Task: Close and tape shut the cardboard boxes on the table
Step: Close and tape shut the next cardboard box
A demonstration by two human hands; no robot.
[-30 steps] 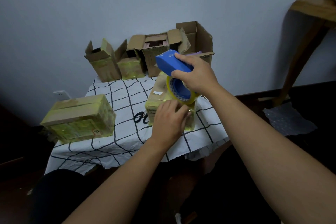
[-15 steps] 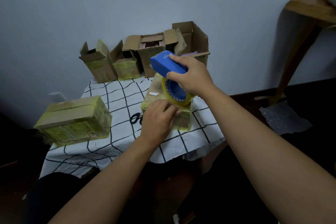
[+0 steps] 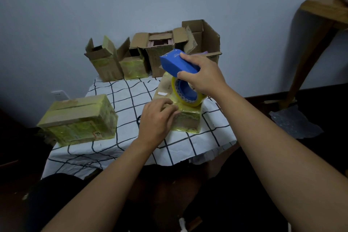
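Note:
A closed cardboard box (image 3: 185, 121) with yellowish tape on it stands in the middle of the table. My right hand (image 3: 204, 77) grips a blue tape dispenser (image 3: 176, 62) with a yellow tape roll (image 3: 185, 93), held on the box's top near its front edge. My left hand (image 3: 157, 117) presses on the box's near top edge, fingers bent over the tape there. A second taped box (image 3: 79, 118) sits at the table's left edge. Several boxes with open flaps (image 3: 160, 52) stand along the wall at the back.
The table is covered with a white cloth with a black grid (image 3: 120, 96). A dark object (image 3: 139, 119) lies on it, mostly hidden behind my left hand. A wooden table leg (image 3: 308, 58) stands at the right, with crumpled plastic wrap (image 3: 293, 122) on the dark floor.
The view has shifted slightly. My left hand has slid a little along the box's near top edge. The dispenser stays on the box top in my right hand.

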